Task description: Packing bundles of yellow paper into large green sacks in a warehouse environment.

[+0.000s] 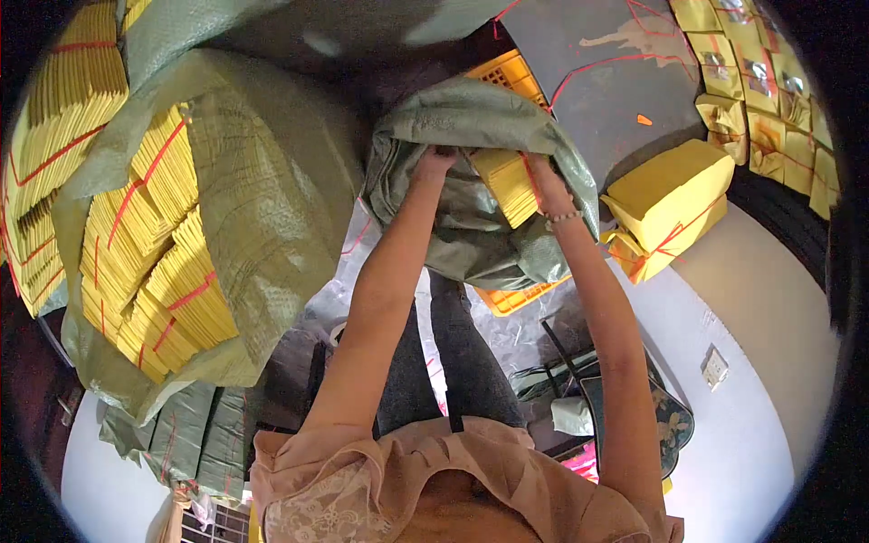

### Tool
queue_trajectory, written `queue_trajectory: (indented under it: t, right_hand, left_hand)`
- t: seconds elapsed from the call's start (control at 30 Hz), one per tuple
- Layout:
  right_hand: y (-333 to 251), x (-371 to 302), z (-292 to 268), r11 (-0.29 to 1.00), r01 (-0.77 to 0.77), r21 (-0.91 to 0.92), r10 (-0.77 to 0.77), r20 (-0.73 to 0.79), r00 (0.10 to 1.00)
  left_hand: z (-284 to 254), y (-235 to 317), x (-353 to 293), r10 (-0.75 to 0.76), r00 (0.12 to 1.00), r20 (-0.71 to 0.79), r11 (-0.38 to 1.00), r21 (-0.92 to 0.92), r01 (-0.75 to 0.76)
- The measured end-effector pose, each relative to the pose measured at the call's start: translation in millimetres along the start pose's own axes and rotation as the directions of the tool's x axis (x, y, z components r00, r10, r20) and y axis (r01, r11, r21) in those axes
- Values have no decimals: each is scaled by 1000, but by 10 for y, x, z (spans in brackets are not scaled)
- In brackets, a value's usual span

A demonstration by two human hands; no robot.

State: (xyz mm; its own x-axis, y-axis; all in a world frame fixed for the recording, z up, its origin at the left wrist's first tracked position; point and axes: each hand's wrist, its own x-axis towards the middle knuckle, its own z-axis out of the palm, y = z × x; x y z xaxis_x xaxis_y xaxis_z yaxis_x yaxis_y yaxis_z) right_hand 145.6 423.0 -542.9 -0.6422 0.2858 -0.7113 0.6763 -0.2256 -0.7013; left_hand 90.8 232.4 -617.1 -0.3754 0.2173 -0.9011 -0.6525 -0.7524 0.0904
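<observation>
A green woven sack (pixel 471 258) stands in front of me with its mouth spread wide and its rim folded over. Inside it, toward the right, lies a bundle of yellow envelopes (pixel 509 185). My right hand (pixel 547 187), with a beaded bracelet at the wrist, is closed against the bundle's right side; its fingertips are hidden. Further left, my left hand (pixel 439 161) reaches in under the far rim, apart from the visible part of the bundle. The sack's fold hides most of its fingers, so I cannot tell their grip.
A large open green sack (pixel 281 199) full of tied yellow bundles (pixel 149 244) fills the left. An orange crate (pixel 520 299) shows beneath the middle sack. At right sit a string-tied yellow bundle (pixel 674 204) and stacked yellow packets (pixel 756 77). A chair (pixel 674 425) stands near my right arm.
</observation>
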Motion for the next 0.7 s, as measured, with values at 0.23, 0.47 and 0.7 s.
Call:
queue_trajectory:
  t: [0.23,0.47,0.7]
  right_hand:
    - [-262,195,47,899,232,-371,-257,-17,966]
    - [-562,192,356,994,101,-37,-102,-35,994]
    - [-407,281,434,934,-114,337,126,-13,992]
  left_hand:
    - [54,-48,-254,128,987,-100,992,9,-128]
    - [-419,-103,-379,369,904,215,370,859,-355]
    - [-560,-431,-1025,-95,926,365,-584,733,-349]
